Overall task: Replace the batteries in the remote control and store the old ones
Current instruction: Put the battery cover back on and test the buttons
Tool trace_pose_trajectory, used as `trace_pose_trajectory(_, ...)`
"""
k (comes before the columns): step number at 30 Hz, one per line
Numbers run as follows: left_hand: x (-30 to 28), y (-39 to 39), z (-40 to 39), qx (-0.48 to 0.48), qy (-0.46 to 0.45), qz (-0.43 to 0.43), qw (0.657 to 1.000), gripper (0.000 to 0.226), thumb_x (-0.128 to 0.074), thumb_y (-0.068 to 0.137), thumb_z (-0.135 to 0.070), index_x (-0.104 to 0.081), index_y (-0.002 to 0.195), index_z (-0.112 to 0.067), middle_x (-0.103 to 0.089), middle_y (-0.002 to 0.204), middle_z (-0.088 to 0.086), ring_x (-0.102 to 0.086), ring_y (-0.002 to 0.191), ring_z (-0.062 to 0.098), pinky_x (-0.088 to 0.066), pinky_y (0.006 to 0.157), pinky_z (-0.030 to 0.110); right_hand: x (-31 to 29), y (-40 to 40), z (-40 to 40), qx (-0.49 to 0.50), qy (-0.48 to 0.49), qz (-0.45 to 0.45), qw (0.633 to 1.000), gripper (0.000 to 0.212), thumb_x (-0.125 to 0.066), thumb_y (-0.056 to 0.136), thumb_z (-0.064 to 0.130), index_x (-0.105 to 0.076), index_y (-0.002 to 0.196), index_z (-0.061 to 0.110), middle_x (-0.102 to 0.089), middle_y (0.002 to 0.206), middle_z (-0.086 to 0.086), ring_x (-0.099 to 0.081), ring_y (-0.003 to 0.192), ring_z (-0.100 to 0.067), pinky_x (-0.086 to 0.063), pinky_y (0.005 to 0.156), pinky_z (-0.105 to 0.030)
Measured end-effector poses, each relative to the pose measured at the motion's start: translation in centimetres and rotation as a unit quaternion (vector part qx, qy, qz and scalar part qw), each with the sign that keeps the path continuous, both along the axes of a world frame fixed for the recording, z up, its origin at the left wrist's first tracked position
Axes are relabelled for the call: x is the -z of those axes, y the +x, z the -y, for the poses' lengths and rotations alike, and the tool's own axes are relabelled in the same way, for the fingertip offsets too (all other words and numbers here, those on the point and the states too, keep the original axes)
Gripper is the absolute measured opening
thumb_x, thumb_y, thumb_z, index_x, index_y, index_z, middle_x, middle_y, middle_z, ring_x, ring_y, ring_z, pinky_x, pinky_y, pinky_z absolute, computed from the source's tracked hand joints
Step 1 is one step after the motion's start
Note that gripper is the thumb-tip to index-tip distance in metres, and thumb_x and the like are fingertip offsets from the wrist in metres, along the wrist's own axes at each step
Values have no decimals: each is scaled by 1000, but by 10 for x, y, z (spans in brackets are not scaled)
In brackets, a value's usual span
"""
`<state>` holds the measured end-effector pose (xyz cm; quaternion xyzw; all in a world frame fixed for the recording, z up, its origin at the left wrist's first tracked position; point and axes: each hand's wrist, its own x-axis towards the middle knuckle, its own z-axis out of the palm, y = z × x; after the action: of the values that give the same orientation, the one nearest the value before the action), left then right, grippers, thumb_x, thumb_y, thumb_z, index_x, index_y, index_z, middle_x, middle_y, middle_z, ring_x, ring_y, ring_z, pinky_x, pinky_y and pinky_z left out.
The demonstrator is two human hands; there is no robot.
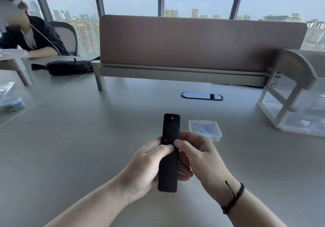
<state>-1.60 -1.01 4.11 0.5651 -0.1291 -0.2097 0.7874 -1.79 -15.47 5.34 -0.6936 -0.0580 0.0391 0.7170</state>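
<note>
A slim black remote control (169,138) is held upright above the grey desk (88,147), button side facing me, power button at its top. My left hand (146,167) wraps its lower half from the left, thumb across the front. My right hand (197,154) grips it from the right, thumb pressed beside the small buttons at mid-length. A small clear plastic box (204,129) with blue and white contents lies on the desk just right of the remote's top. No loose batteries are visible.
A brown divider panel (202,42) runs across the desk's back, with an oval cable port (201,96) before it. A clear drawer organiser (299,107) stands at right. At left lie a black pouch (68,67) and a plastic bag (10,98); another person (26,33) sits there.
</note>
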Motion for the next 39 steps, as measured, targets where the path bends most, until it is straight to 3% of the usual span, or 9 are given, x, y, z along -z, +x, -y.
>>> trace_pose_trajectory(6, 1, 0, 0, 2, 1, -8, 1000, 39, -48, 92, -24, -62, 124, -6, -70, 100, 24, -70, 88, 38, -55, 79, 45, -4, -2, -1, 4, -1, 7, 1000, 26, -50, 98, 4, -75, 93, 5, -48, 53, -2, -39, 41, -9, -29, 41, -18)
trace_pose_trajectory(14, 2, 0, 1, 0, -4, -12, 1000, 37, -46, 94, -23, -63, 124, -8, -70, 101, 24, -69, 88, 39, -55, 77, 44, -5, -4, -2, 17, 29, -21, 999, 25, -49, 97, -1, -73, 91, -1, -45, 43, 6, -38, 33, -5, -30, 36, -13)
trace_pose_trajectory(19, -2, -2, 0, 20, -39, -46, 998, 47, -30, 103, -29, -67, 122, -5, -68, 107, 28, -65, 93, 41, -56, 81, 46, -7, -5, -4, 11, 38, -30, 999, 23, -50, 97, 0, -73, 93, 0, -54, 63, -12, -44, 38, -10, -34, 38, -14)
trace_pose_trajectory(24, -2, -4, 1, -14, -36, -26, 999, 44, -33, 104, -31, -65, 122, -7, -60, 121, 39, -63, 93, 44, -56, 79, 48, -7, -6, -3, -7, 16, -11, 1000, 24, -51, 98, 4, -74, 96, 8, -46, 65, -12, -38, 44, -13, -38, 39, -16)
trace_pose_trajectory(27, -2, -4, 2, -12, -51, -26, 998, 42, -37, 103, -33, -61, 125, -6, -63, 109, 37, -61, 92, 43, -55, 81, 51, -9, -8, -3, -11, 30, -21, 999, 24, -49, 99, 4, -72, 100, 8, -49, 65, -10, -43, 46, -14, -42, 39, -15)
trace_pose_trajectory(30, -3, -5, 2, -10, -48, -29, 998, 41, -40, 101, -32, -59, 125, -4, -64, 97, 26, -62, 87, 40, -56, 76, 49, -9, -7, -3, -6, 24, -2, 1000, 23, -48, 99, 2, -71, 102, 3, -55, 60, -1, -42, 37, -4, -34, 36, -13)
trace_pose_trajectory(35, -2, -6, 2, 10, -27, 3, 1000, 34, -48, 89, -14, -63, 119, -8, -65, 94, 25, -65, 83, 37, -56, 74, 50, -4, -4, -4, 10, 7, 11, 1000, 20, -49, 99, 1, -69, 97, -2, -53, 50, 2, -34, 32, -7, -25, 34, -14)
trace_pose_trajectory(39, 2, -7, 3, 8, -1, 21, 1000, 37, -46, 87, -8, -63, 120, -10, -68, 94, 23, -68, 82, 34, -58, 74, 49, -1, -1, -3, 16, -8, 19, 1000, 19, -49, 98, 0, -67, 91, -2, -56, 49, 3, -37, 28, -5, -26, 32, -12)
